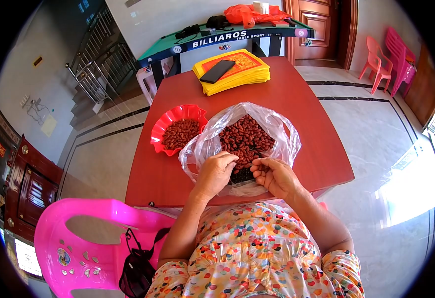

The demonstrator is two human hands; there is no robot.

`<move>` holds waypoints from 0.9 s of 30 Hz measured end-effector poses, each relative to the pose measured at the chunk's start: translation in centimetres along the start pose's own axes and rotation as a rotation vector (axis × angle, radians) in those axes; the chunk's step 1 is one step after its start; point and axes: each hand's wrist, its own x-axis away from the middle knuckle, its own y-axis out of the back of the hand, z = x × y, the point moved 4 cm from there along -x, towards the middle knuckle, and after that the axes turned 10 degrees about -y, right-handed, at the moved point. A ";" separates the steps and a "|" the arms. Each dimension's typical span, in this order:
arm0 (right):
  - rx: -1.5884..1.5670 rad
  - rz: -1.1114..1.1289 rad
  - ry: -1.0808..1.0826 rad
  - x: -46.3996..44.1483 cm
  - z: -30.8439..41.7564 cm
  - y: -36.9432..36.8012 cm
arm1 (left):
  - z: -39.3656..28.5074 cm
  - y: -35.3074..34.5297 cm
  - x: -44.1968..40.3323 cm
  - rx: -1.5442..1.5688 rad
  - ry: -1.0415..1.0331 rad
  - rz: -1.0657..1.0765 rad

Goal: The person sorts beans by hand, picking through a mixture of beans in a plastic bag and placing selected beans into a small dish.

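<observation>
A clear plastic bag (289,130) lies spread wide on the table, its rim rolled outward around a heap of small dark red beans or nuts (247,136). At the heap's near edge, my left hand (217,173) has its thumb and fingers pressed together over the bag. Opposite it, my right hand (276,178) is closed, fingers curled toward the thumb. What either hand pinches is too small to name. Between the hands, a patch of small black bits (241,176) shows. Left of the bag, a red wavy-rimmed bowl (159,130) contains more of the same red pieces.
On the red table (306,107), a black phone (217,71) rests on a stack of yellow-and-red sheets (252,74). A billiards table (237,37) with bags on it stands behind. A pink chair (86,218) carrying a black bag (137,270) is at the near left.
</observation>
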 end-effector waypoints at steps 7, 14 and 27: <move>-0.003 -0.004 -0.001 0.0 0.0 0.0 | -2.5 0.3 -0.5 0.046 -0.018 -0.085; 0.009 0.036 0.022 0.1 -0.3 0.0 | -4.2 -1.3 -0.4 0.126 -0.210 -0.052; -0.029 0.015 -0.015 0.3 -0.1 -0.3 | -1.2 0.6 0.0 -0.033 -0.047 0.041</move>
